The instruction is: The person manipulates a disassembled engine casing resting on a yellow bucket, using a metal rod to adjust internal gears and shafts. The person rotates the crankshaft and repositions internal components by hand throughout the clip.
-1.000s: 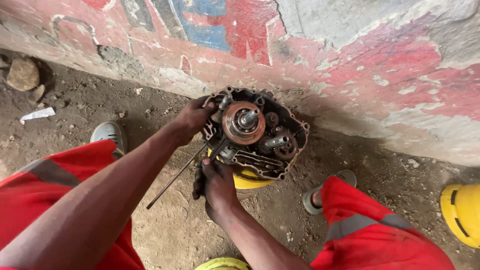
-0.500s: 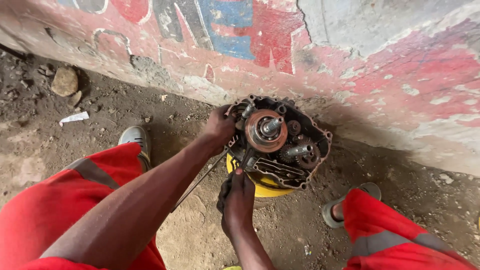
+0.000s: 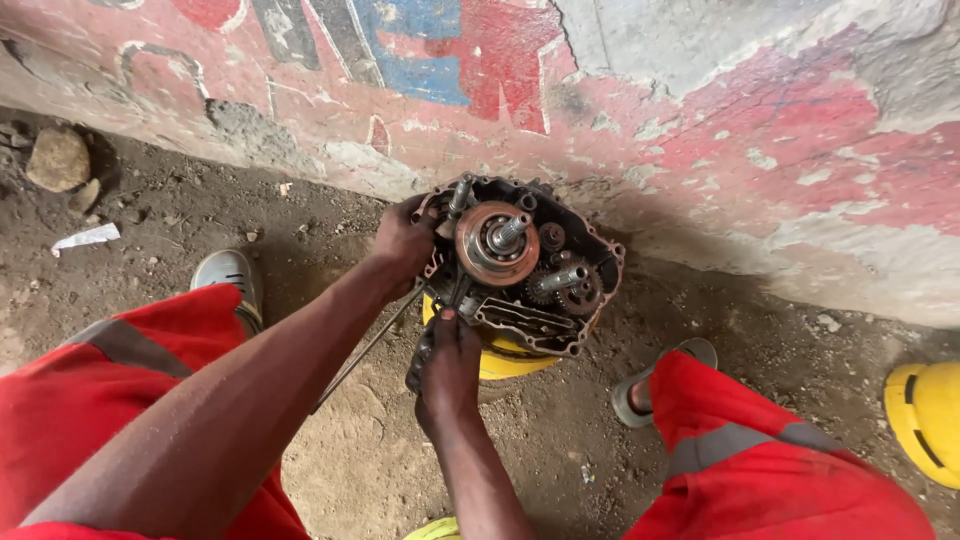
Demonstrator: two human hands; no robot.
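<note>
A dark, oily engine block (image 3: 560, 300) with its cover off rests on a yellow container (image 3: 505, 358) on the dirt. A copper-coloured round disc (image 3: 497, 243) with a shaft, and small gears (image 3: 570, 290), show inside it. My left hand (image 3: 403, 240) grips the block's left edge. My right hand (image 3: 450, 355) is closed at its lower left rim, over a dark tool or part that I cannot make out. A thin metal rod (image 3: 365, 350) runs from the block down to the left between my arms.
A painted, crumbling wall (image 3: 620, 110) stands just behind the block. My legs in red work trousers (image 3: 760, 470) flank it, with a grey shoe (image 3: 228, 272) left and a sandal (image 3: 660, 375) right. A yellow helmet (image 3: 925, 415) lies far right, stones (image 3: 58, 158) far left.
The view has shifted, so the block sits further right and lower in frame. Both hands keep their hold on the block; my right hand stays at the lower left rim.
</note>
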